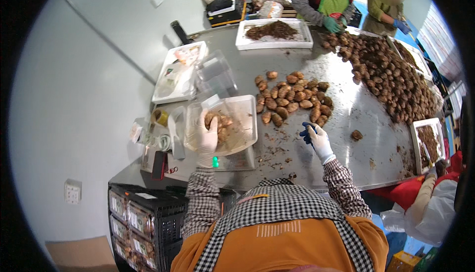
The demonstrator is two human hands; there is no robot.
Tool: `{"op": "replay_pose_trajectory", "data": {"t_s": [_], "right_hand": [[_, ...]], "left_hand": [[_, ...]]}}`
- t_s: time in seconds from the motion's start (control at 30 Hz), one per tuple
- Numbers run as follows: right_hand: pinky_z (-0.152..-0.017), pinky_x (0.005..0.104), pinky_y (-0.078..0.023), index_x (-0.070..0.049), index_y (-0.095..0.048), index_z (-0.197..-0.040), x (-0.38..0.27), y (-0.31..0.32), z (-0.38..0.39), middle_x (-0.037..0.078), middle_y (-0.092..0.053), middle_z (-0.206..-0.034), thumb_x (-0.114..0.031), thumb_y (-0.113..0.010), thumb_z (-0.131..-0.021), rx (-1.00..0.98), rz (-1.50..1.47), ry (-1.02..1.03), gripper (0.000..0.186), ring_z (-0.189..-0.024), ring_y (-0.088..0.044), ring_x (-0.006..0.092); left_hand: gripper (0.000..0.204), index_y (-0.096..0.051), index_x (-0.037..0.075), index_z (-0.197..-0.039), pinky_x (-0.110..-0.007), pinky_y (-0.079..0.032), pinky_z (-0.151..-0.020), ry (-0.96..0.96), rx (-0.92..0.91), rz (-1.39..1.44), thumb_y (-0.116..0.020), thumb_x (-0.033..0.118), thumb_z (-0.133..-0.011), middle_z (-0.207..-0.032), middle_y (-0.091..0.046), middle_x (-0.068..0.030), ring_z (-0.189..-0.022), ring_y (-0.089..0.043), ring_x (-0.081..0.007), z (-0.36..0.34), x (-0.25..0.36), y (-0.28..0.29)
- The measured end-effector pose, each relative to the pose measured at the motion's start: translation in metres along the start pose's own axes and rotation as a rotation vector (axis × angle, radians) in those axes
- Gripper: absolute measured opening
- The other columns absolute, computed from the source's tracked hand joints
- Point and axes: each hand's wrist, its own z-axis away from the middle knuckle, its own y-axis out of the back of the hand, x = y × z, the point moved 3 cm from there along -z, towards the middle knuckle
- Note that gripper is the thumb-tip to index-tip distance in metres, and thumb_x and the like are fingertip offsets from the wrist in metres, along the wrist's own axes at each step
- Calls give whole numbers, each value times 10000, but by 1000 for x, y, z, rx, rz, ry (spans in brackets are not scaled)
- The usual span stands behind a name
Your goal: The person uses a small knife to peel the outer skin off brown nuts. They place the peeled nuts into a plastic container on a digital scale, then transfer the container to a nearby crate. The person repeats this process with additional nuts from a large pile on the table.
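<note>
My left hand [208, 137], in a white glove, is at a clear plastic container [237, 132] with several brown taro roots [222, 132] in it. Its thumb and fingers lie around a taro root at the container's left side. This container rests in a white tray [251, 109] on top of a scale [240, 161] with a green lit display. My right hand [317, 141], in a white glove with blue fingers, hovers over the metal table with its fingers apart. Just beyond it is a loose pile of taro roots [292, 94].
Empty clear containers [216, 74] stand by another white tray [157, 94]. A tape roll [160, 117] and phone [159, 165] lie left. A large taro heap [391, 79] covers the right side, near co-workers. Black crates [148, 217] stand lower left. One taro [356, 135] lies apart.
</note>
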Motion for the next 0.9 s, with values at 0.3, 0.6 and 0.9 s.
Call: {"op": "replay_pose_trajectory", "data": {"t_s": [0.3, 0.6, 0.9], "right_hand": [[-994, 412, -442, -48, -252, -1480, 22, 95, -45, 264, -364, -1444, -437, -581, -896, 549, 814, 177, 775, -1255, -469, 383], [-929, 430, -485, -282, -170, -1523, 10, 30, -93, 149, -103, -1581, -581, -578, -852, 209, 1389, -306, 839, -1244, -468, 344], [-889, 334, -480, -186, -357, -1455, 36, 13, -62, 79, -510, -1330, -273, -650, -859, -43, 1034, 242, 670, -1057, -557, 244]], "left_hand": [[513, -442, 26, -1366, -438, -310, -1090, -269, 191, -348, -613, 151, -899, -1381, -437, -210, -1313, -367, -372, 7, 25, 3], [229, -613, 12, -1130, -372, -447, -962, -355, 203, -248, -568, 41, -908, -1191, -588, -132, -1107, -559, -289, 27, 72, -12], [157, -647, -17, -1014, -345, -477, -904, -269, 77, -50, -531, 42, -927, -1062, -640, -129, -1002, -609, -256, 49, 75, -34]]}}
